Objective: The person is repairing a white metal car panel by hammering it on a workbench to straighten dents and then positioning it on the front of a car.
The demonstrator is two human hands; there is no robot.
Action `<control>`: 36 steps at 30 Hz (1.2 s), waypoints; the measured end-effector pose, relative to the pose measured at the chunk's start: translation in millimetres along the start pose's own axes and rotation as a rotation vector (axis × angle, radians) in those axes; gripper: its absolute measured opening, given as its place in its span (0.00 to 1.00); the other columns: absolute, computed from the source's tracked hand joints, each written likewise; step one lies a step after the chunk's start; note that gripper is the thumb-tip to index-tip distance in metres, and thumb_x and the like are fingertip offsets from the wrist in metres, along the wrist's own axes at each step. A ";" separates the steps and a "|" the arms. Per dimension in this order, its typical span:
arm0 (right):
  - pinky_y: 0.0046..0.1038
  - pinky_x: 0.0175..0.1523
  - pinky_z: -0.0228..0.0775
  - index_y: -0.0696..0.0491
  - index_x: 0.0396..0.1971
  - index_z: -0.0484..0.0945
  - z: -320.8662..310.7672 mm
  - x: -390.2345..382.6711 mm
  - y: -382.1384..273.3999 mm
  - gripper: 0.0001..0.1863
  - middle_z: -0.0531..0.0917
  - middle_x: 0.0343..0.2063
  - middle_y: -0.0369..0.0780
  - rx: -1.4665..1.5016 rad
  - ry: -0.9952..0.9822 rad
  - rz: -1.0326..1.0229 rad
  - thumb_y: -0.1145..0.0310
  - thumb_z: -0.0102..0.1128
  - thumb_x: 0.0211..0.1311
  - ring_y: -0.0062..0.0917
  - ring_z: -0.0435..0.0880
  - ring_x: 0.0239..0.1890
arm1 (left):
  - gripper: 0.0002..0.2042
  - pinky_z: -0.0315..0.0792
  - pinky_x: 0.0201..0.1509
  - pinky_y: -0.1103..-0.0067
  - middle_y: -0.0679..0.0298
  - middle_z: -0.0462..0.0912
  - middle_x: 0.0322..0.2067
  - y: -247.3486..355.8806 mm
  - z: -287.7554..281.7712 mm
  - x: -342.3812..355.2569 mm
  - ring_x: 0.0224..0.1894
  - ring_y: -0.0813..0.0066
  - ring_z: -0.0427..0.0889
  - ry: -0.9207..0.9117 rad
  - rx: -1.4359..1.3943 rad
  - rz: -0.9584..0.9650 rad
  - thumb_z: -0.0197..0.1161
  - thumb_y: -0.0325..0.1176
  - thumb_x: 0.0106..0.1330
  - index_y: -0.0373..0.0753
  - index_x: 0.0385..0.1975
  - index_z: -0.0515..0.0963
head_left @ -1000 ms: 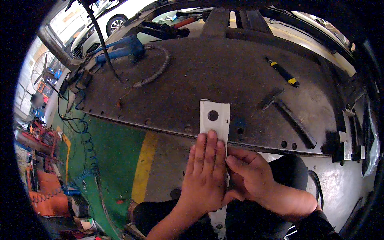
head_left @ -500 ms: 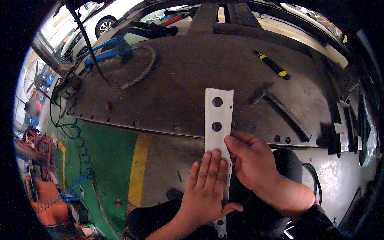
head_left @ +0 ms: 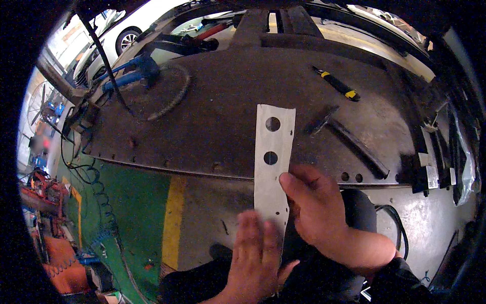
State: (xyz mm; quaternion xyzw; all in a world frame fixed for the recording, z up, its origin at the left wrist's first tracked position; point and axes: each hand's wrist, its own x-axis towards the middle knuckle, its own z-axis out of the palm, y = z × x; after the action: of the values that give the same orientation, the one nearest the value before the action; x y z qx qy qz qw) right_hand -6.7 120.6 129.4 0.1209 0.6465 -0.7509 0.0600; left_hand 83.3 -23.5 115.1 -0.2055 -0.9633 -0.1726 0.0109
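The left hand [head_left: 253, 261] lies flat on the near part of a pale strip [head_left: 272, 187], its fingers stretched out side by side and pointing away from the person, their tips blurred. The right hand [head_left: 316, 207] pinches the strip's right edge, thumb on top and the other fingers curled at the side. The strip runs lengthwise in front of the person, its far end over the near edge of a dark table [head_left: 223, 116]; whether it touches the tabletop I cannot tell. Two large round holes sit near that far end, with smaller ones along the right side. To the right of the strip a hammer [head_left: 357, 144] lies on the table, and beyond it a black and yellow knife [head_left: 336, 85]. At the table's far left sits a blue pump [head_left: 139, 71] beside a curved hose [head_left: 182, 93]
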 end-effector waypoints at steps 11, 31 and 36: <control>0.33 0.58 0.71 0.59 0.55 0.74 19.3 -28.2 0.8 0.20 0.79 0.53 0.51 -0.308 -0.715 -0.585 0.64 0.56 0.67 0.42 0.81 0.54 | 0.15 0.74 0.51 0.71 0.55 0.78 0.46 -70.8 42.6 -6.7 0.48 0.63 0.79 0.195 -1.265 -0.503 0.56 0.31 0.66 0.34 0.51 0.71; 0.34 0.64 0.62 0.56 0.52 0.75 -131.0 94.1 -24.0 0.23 0.72 0.57 0.47 -1.637 0.329 -0.399 0.66 0.65 0.56 0.44 0.71 0.60 | 0.14 0.75 0.49 0.70 0.66 0.80 0.43 -94.0 65.7 73.2 0.45 0.70 0.80 0.728 -2.144 -1.058 0.59 0.22 0.66 0.42 0.49 0.70; 0.38 0.59 0.66 0.57 0.51 0.75 -146.4 91.9 -10.9 0.20 0.74 0.50 0.48 -1.635 0.314 -0.350 0.68 0.61 0.59 0.45 0.74 0.54 | 0.13 0.76 0.47 0.70 0.66 0.79 0.43 -95.6 66.5 78.2 0.44 0.70 0.80 0.701 -2.179 -1.055 0.57 0.24 0.67 0.44 0.49 0.71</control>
State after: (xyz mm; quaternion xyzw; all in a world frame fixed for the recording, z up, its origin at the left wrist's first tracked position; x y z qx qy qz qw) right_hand -82.7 272.7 96.2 0.0404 0.9958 -0.0205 -0.0790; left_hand -23.1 -52.3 28.4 0.3577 -0.2315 -0.9045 0.0206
